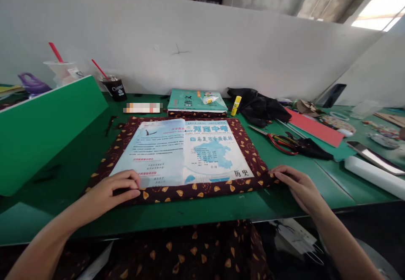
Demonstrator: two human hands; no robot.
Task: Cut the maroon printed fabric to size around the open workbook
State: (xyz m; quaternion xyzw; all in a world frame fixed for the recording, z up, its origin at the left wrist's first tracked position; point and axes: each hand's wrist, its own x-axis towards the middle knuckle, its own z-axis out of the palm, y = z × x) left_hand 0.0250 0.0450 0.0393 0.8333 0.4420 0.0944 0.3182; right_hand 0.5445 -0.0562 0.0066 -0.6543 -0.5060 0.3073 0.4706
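left hand (115,189) gripping patterned cloth (196,189), right hand (295,185) pinching its corner, open book (183,151) on top

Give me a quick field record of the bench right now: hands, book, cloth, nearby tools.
left hand: fingers pressed on the near left edge of the patterned cloth
right hand: pinching the cloth's near right corner
open book: lying cover up, spread flat on the cloth
cloth: dark brown with orange marks, near part hanging over the table edge
scissors: red-handled, right of the cloth
glue stick: yellow, upright behind the cloth
second book: closed, at the back
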